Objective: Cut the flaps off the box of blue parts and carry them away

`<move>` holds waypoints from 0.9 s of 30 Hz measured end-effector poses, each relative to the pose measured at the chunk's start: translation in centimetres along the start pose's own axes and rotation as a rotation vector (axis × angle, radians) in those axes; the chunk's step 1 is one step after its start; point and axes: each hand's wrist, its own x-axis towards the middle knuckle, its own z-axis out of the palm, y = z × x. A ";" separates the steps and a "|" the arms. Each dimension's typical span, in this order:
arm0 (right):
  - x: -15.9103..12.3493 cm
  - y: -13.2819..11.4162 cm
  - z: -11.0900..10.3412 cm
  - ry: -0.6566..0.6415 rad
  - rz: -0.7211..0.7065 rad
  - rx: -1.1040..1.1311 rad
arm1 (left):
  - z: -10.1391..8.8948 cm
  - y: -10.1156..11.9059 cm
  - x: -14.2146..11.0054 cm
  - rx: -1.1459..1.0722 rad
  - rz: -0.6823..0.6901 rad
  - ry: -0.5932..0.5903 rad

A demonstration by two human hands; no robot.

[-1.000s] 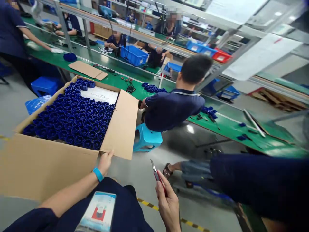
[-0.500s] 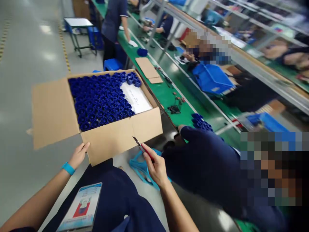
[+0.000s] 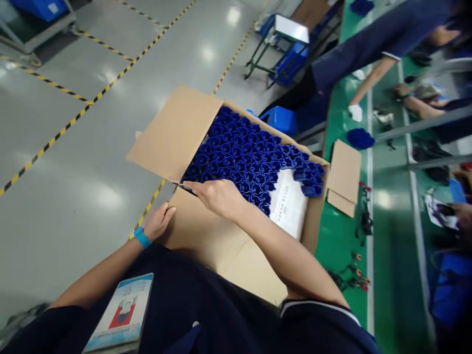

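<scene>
An open cardboard box (image 3: 221, 246) sits in front of me, filled with several rows of blue plastic cups (image 3: 250, 162) and a white sheet (image 3: 289, 206) at its right end. My right hand (image 3: 216, 194) is closed on a small utility knife (image 3: 181, 186), its blade at the corner where the left flap (image 3: 177, 132) meets the near wall. My left hand (image 3: 158, 222), with a blue wristband, presses against the near wall's left corner, fingers together.
A green workbench (image 3: 344, 236) runs along the right with cardboard pieces (image 3: 344, 177), small wired parts and more blue cups. Other people's arms work at it further back. A blue stool (image 3: 282, 120) stands behind the box. Grey floor with yellow-black tape lies left.
My view swung left and down. My right hand carried the knife from the air in front of the box to its left corner. My left hand stayed at the box's near wall.
</scene>
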 end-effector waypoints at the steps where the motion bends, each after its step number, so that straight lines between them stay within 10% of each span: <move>1: 0.8 0.2 -0.1 -0.017 -0.036 -0.027 | 0.1 0.0 -0.1 -0.002 -0.003 -0.005; 11: 3.4 0.3 -0.8 -0.140 -0.163 -0.188 | -0.1 -0.2 -0.5 -0.015 -0.025 -0.040; 27: -0.3 0.0 -0.1 -0.240 -0.174 -0.212 | 0.6 0.0 -2.0 0.023 -0.014 -0.065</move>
